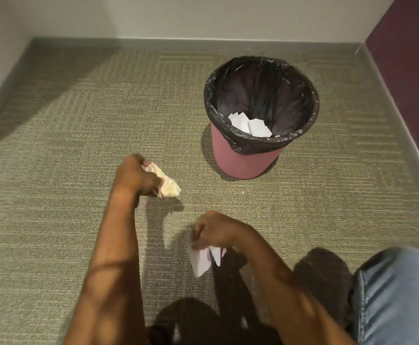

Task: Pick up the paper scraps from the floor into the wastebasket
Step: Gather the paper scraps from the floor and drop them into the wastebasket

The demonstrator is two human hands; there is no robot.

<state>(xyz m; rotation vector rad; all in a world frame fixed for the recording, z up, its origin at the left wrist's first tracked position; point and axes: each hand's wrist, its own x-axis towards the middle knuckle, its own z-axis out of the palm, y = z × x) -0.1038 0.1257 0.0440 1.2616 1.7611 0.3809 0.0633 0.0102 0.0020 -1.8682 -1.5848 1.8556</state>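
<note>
My left hand [137, 176] is closed around a crumpled cream paper scrap [167, 184], held a little above the carpet, left of the wastebasket. My right hand [215, 231] hangs lower and nearer to me, pinching flat white paper scraps [202, 261] that dangle from its fingers. The pink wastebasket [243, 160] with a black bag liner [262, 95] stands upright on the carpet, beyond and to the right of both hands. White paper pieces [250, 125] lie inside it.
Grey-green carpet [66, 145] covers the floor. A white wall with a grey baseboard [178, 42] runs along the back, a purple wall [412, 58] on the right. My jeans-clad knee [400, 295] is at the lower right, with dark shadows near the bottom.
</note>
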